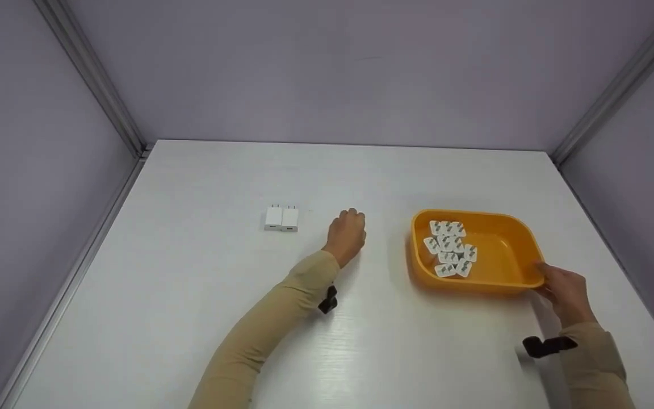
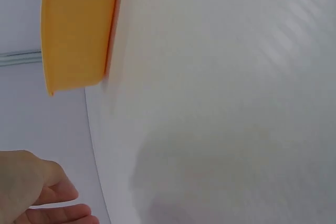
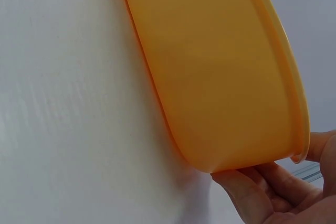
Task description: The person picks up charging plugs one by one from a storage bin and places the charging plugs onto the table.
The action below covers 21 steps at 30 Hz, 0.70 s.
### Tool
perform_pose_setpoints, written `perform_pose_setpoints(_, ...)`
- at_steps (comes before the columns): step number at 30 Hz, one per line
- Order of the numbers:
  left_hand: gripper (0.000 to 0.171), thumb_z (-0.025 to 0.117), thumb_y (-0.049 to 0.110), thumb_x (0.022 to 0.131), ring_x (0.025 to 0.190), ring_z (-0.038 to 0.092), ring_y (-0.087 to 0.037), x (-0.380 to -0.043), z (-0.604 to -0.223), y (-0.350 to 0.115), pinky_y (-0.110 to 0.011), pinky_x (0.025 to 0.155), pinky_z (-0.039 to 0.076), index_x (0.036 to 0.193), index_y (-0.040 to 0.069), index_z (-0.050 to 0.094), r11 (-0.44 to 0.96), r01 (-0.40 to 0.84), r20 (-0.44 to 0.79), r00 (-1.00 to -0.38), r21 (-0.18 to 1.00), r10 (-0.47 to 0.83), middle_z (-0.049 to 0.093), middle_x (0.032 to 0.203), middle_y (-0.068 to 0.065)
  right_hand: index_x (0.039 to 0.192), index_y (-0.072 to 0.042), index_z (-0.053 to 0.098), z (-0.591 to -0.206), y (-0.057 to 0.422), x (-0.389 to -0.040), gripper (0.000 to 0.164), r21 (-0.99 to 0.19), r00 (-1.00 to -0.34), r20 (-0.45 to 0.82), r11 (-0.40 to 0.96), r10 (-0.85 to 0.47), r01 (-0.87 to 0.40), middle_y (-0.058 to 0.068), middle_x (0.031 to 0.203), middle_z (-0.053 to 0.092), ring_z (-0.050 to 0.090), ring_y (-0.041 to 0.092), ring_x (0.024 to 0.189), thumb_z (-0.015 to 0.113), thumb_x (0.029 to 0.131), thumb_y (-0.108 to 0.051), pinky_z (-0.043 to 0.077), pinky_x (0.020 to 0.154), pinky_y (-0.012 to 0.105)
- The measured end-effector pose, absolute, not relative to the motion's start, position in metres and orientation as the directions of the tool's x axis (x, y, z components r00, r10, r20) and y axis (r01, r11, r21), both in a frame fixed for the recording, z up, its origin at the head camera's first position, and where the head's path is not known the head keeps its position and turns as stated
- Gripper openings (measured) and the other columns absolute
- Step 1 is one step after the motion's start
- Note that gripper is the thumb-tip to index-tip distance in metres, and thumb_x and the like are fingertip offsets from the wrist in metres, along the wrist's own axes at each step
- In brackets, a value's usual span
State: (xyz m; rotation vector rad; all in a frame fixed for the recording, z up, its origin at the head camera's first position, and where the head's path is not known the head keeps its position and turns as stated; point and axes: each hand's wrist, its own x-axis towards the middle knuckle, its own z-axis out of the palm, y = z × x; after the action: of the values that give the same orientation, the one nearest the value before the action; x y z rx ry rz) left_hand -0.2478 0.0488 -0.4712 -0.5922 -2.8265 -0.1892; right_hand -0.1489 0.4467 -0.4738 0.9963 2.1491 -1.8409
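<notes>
An orange basin stands on the right side of the white table. My right hand grips its near right corner, with fingers under the outer wall and the rim between them and the thumb. Inside, several small white rounded pieces with grey print lie grouped at the left. To the left of the basin, my left hand hovers over the table with loosely bent fingers; in the left wrist view a gap shows between thumb and fingers, and nothing is seen held.
Two white USB power adapters lie side by side left of my left hand, prongs toward the back. Pale panels enclose the table at the back and both sides. Black straps sit on both wrists.
</notes>
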Motion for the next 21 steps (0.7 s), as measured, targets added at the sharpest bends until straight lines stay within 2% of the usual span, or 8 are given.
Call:
perform_pose_setpoints(6,0.018,0.059,0.005,0.090,0.091,0.069,-0.024,-0.238,-0.463,0.064,-0.028,0.077,0.059,0.104,0.000,0.069,0.807,0.500,0.251,-0.863,0.314,0.438,0.071,0.098,-0.013,0.150,0.000,0.025,-0.472,0.446,-0.150,0.077,-0.808,-0.755,-0.521,0.056,0.399,0.587,-0.007,0.111,0.048,0.050,0.003,0.097,0.057,0.093,-0.041,0.054,0.067,0.010)
perform_pose_setpoints(10,0.023,0.056,0.006,0.092,0.099,0.068,-0.023,-0.231,-0.457,0.074,-0.029,0.085,0.058,0.111,0.001,0.068,0.765,0.516,0.220,-0.856,0.385,0.467,0.070,0.106,-0.013,0.150,0.000,0.025,-0.472,0.445,-0.150,0.077,-0.800,-0.744,-0.526,0.057,0.412,0.597,-0.005,0.114,0.048,0.050,0.005,0.100,0.057,0.094,-0.041,0.053,0.066,0.010)
perform_pose_setpoints(15,0.023,0.056,0.009,0.093,0.099,0.068,-0.019,-0.222,-0.450,0.085,-0.024,0.088,0.057,0.112,0.003,0.067,0.740,0.563,0.255,-0.826,0.369,0.502,0.069,0.107,-0.010,0.150,0.000,0.025,-0.472,0.445,-0.150,0.076,-0.801,-0.742,-0.521,0.058,0.422,0.596,-0.001,0.118,0.049,0.050,0.007,0.101,0.057,0.094,-0.039,0.052,0.064,0.009)
perform_pose_setpoints(21,0.023,0.057,0.014,0.095,0.098,0.067,-0.015,-0.216,-0.447,0.094,-0.018,0.088,0.056,0.112,0.004,0.068,0.723,0.617,0.320,-0.784,0.309,0.532,0.069,0.106,-0.007,0.150,0.002,0.025,-0.472,0.445,-0.148,0.079,-0.829,-0.771,-0.506,0.028,0.387,0.559,-0.009,0.107,0.049,0.054,-0.003,0.086,0.060,0.092,-0.038,0.054,0.070,0.010)
